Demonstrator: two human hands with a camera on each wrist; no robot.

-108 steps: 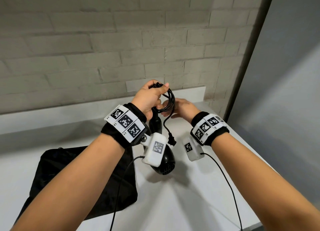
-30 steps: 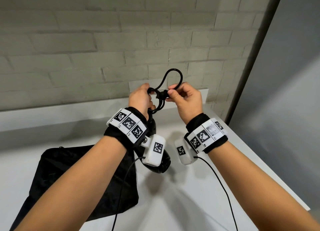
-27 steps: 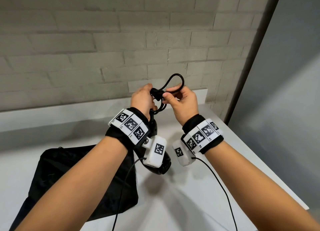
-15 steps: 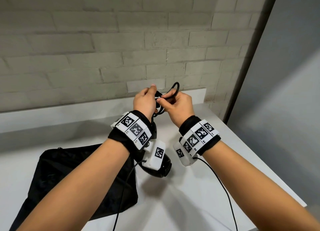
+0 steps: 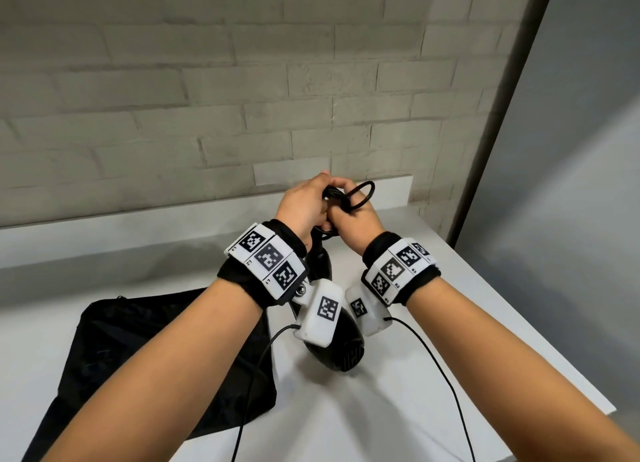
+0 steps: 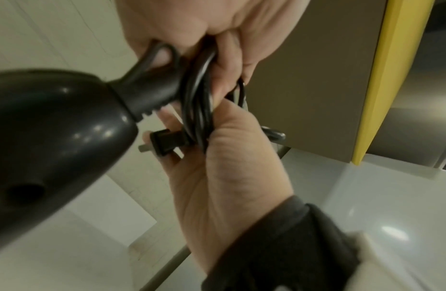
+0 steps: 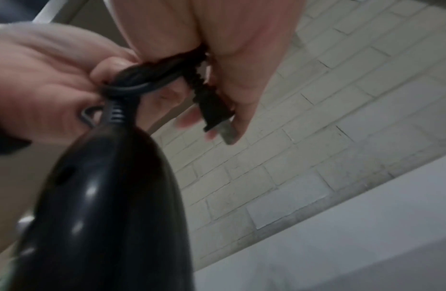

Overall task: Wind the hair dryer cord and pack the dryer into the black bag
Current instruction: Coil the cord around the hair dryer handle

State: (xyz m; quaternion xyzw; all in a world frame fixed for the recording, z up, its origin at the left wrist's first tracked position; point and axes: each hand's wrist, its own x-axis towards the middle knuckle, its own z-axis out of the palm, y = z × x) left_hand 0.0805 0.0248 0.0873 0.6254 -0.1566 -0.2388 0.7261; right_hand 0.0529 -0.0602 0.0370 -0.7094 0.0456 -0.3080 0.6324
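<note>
Both hands are raised above the white table (image 5: pixel 398 409), close together. My left hand (image 5: pixel 317 202) grips the coiled black cord (image 6: pixel 197 102) just above the dryer's handle. Around the same bundle my right hand (image 5: pixel 348 208) curls its fingers, and a small cord loop (image 5: pixel 363 192) sticks out above it. The plug (image 7: pixel 214 110) hangs free under my right fingers. From the cord the black hair dryer (image 5: pixel 341 352) dangles nose down above the table. At the lower left the black bag (image 5: pixel 156 357) lies flat, away from both hands.
A grey brick wall (image 5: pixel 242 98) with a white ledge (image 5: pixel 138 226) stands right behind the hands. The table's right edge (image 5: pixel 540 340) runs diagonally close to my right forearm. Thin sensor cables (image 5: pixel 446 385) hang from both wrists.
The hands have drawn together and sunk a little. The cord loop above my right hand has shrunk from a tall arc to a small one. The dryer still hangs below.
</note>
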